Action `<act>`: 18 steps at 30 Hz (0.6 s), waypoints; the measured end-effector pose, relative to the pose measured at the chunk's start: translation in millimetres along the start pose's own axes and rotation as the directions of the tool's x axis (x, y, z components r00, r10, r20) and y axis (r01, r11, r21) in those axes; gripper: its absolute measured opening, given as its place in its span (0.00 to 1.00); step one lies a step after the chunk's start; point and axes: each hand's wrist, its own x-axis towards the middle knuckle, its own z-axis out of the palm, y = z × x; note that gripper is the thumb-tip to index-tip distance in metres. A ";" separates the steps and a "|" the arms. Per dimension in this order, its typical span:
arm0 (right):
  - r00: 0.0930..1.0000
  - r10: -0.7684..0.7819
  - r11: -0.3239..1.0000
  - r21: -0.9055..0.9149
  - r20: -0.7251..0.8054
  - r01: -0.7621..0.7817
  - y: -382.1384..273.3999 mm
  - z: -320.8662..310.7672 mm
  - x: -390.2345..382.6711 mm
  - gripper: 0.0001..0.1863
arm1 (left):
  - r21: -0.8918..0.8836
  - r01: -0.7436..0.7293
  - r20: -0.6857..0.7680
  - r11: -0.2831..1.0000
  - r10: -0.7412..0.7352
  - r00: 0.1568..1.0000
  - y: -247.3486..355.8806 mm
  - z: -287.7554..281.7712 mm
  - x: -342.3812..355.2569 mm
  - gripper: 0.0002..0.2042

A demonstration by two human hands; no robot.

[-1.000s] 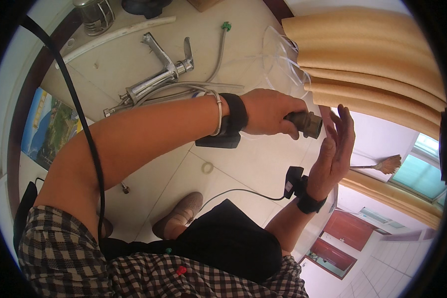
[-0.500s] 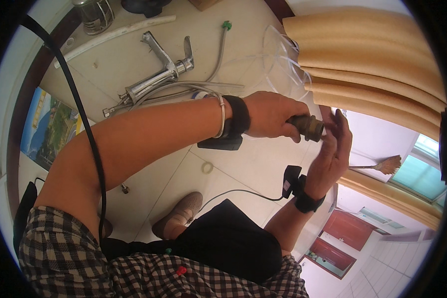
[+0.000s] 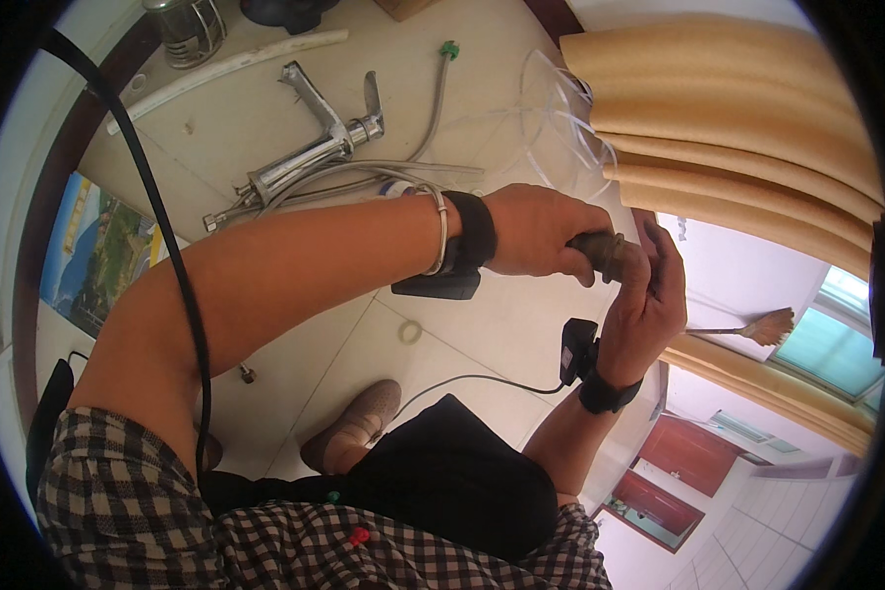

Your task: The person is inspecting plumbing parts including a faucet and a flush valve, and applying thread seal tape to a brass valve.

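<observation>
My left hand (image 3: 544, 232) reaches in from the left and grips a dark, brass-coloured threaded pipe fitting (image 3: 595, 246) between thumb and fingers. On the right, my right hand (image 3: 647, 303) has its thumb and fingers closed about the fitting's other end, partly hiding it. Both wrists wear black straps with small black boxes. Under and beyond my left forearm, a chrome mixer tap (image 3: 315, 155) lies on its side on the tiled floor, with braided hoses (image 3: 433, 118) beside it.
A white pipe (image 3: 236, 77) and a glass jug (image 3: 189, 34) lie farther back. Clear thin tubing (image 3: 560, 123) coils beside the yellow curtain (image 3: 718, 108). A pale ring (image 3: 410, 332) rests near my shoe (image 3: 359, 423). A black cable (image 3: 152, 187) hangs across my left arm.
My right hand has shifted slightly left, and its extended fingers have curled onto the fitting's end. My left hand has barely moved and keeps its grip.
</observation>
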 end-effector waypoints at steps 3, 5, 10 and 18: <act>0.994 -0.100 0.990 0.092 -0.052 0.105 6.3 -1.5 1.6 0.18 | 0.044 -0.071 -0.047 0.996 0.073 0.996 0.2 -0.5 0.4 0.19; 0.961 -0.271 0.935 0.223 -0.059 0.277 7.6 -8.1 2.2 0.20 | -0.007 0.048 0.004 0.999 -0.048 0.999 7.1 -5.6 0.7 0.19; 0.945 -0.324 0.937 0.156 0.044 0.314 11.2 -6.0 1.2 0.18 | -0.021 -0.040 -0.086 0.999 0.038 0.996 -2.3 -6.1 3.1 0.17; 0.995 -0.022 1.000 -0.016 -0.096 0.020 4.1 1.7 2.2 0.17 | -0.021 -0.055 -0.066 0.998 0.053 0.996 -4.0 -0.6 -0.9 0.17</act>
